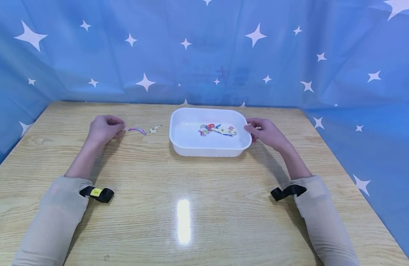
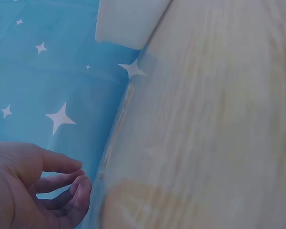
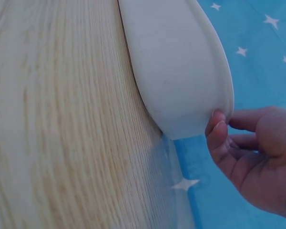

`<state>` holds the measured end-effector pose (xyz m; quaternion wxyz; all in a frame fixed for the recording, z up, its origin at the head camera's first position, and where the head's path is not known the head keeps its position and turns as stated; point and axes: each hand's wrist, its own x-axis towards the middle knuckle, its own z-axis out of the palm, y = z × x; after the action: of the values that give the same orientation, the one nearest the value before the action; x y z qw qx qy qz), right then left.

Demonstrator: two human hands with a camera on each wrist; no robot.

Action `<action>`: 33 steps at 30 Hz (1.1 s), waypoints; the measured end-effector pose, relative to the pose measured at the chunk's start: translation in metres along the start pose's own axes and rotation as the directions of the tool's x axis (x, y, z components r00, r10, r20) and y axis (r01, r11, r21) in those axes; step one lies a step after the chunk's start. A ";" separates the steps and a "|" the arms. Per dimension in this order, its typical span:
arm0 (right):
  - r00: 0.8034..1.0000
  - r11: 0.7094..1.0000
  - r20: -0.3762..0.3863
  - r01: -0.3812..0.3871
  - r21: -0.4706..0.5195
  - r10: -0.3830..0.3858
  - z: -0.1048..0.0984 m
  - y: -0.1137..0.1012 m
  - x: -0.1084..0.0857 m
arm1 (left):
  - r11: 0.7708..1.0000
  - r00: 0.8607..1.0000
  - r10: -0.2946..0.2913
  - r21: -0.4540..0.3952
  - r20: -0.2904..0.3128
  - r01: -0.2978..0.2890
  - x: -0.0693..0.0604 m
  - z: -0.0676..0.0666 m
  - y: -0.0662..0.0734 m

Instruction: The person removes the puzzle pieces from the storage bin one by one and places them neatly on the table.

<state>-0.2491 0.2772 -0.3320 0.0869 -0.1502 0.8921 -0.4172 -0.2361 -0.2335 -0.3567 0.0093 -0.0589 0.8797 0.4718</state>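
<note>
A white plastic basin (image 1: 209, 151) stands toward the back of the table, with several colourful flat cut-outs (image 1: 221, 130) lying on its bottom. My right hand (image 1: 266, 133) grips the basin's right end, thumb and fingers at the rim; the right wrist view shows that hand (image 3: 257, 157) against the outer wall. To the basin's left, my left hand (image 1: 106, 127) is low over the table, its fingertips pinching a tiny pale piece (image 1: 126, 129). Beside it lie a purple-pink curved cut-out (image 1: 137, 130) and a pale yellow cut-out (image 1: 155, 129).
The wooden table (image 1: 144, 221) extends toward me, with a bright light reflection in front. A blue curtain with white stars (image 1: 217, 55) hangs behind the table and at its sides. Black camera straps (image 1: 98, 193) sit on both sleeved wrists.
</note>
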 end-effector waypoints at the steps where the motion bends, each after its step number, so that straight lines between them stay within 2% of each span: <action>1: 1.000 1.000 0.001 0.000 0.002 0.000 0.000 0.000 0.000 | 1.000 1.000 0.006 -0.004 -0.001 -0.006 0.000 0.000 0.001; 11: 1.000 1.000 0.001 -0.004 -0.001 0.004 -0.001 0.000 0.000 | 0.995 0.995 0.097 0.016 0.010 -0.098 -0.009 0.007 0.027; 16: 1.000 1.000 0.000 -0.005 0.000 0.005 0.000 0.001 0.000 | 0.985 0.985 0.170 0.020 0.003 -0.170 -0.013 0.013 0.036; 21: 1.000 1.000 0.003 0.001 0.001 -0.001 0.000 0.000 0.000 | 0.975 0.976 0.220 -0.015 0.004 -0.220 -0.017 0.016 0.044; 33: 1.000 1.000 0.002 0.001 0.002 -0.001 0.001 0.001 0.000 | 0.957 0.959 0.283 -0.068 0.006 -0.282 -0.022 0.032 0.066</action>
<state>-0.2493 0.2774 -0.3333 0.0874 -0.1511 0.8915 -0.4180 -0.2233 -0.1690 -0.3182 -0.0535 0.0708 0.8628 0.4976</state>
